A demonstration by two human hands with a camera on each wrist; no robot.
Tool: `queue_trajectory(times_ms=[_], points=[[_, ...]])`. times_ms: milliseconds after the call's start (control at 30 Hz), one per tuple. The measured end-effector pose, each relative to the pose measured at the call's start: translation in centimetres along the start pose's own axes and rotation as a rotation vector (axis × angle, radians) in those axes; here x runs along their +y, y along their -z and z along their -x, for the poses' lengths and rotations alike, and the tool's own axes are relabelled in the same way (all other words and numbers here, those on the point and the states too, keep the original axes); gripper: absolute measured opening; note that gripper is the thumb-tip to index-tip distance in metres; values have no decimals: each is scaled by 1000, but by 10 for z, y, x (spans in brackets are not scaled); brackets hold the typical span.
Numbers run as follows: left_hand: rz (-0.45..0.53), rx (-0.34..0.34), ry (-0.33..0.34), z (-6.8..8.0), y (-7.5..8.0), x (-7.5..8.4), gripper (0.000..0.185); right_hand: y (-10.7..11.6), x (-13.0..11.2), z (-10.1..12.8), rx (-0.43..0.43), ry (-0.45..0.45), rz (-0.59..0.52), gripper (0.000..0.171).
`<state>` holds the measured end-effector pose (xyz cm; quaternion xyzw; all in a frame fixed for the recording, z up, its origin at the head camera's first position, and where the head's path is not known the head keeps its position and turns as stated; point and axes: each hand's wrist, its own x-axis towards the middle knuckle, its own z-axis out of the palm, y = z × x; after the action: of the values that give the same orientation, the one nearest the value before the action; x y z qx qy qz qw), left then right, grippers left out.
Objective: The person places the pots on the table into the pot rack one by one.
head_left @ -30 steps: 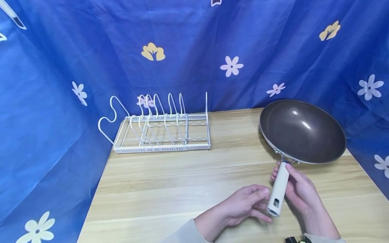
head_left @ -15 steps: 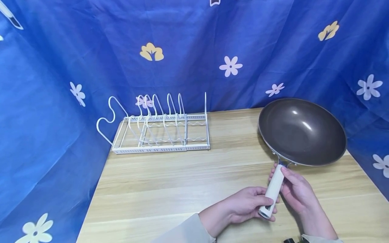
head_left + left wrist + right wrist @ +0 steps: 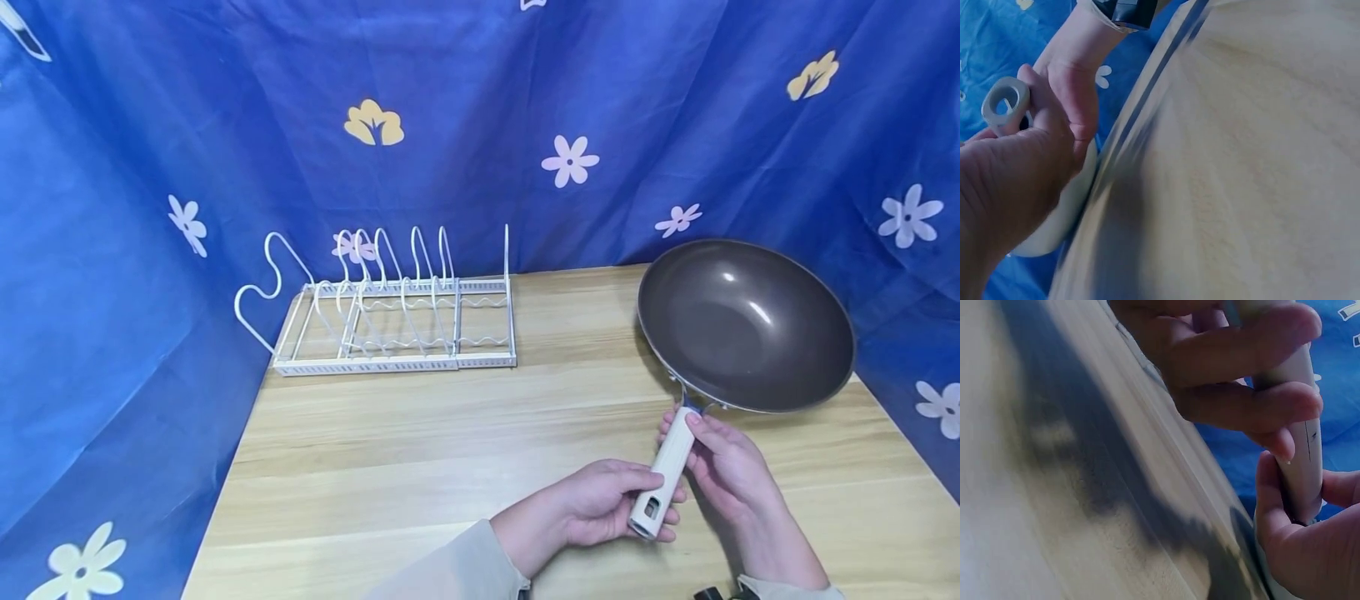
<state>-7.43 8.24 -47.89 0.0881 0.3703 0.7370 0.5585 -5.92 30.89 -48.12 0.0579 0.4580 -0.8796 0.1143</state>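
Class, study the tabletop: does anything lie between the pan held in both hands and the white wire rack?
Nothing visible does. Between the pan, its handle held by the left hand and right hand, and the rack, only bare table shows.

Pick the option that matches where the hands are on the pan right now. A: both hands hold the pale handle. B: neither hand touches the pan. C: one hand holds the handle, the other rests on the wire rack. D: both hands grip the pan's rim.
A: the left hand grips the handle near its end, and the right hand holds it closer to the pan.
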Motion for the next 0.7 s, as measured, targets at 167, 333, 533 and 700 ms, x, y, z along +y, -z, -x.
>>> queue_trajectory(times_ms=[167,333,533,700], points=[[58,-65,2,-3,4,-2,53,-2,4,0,-34,46,-84,33],[81,-60,-33,-3,0,-5,50,-5,8,2,-26,88,-139,34],[74,-47,-29,-4,1,-12,49,-3,9,4,-27,98,-83,31],[25,-49,-28,-2,4,-17,51,-11,6,4,103,68,129,27]])
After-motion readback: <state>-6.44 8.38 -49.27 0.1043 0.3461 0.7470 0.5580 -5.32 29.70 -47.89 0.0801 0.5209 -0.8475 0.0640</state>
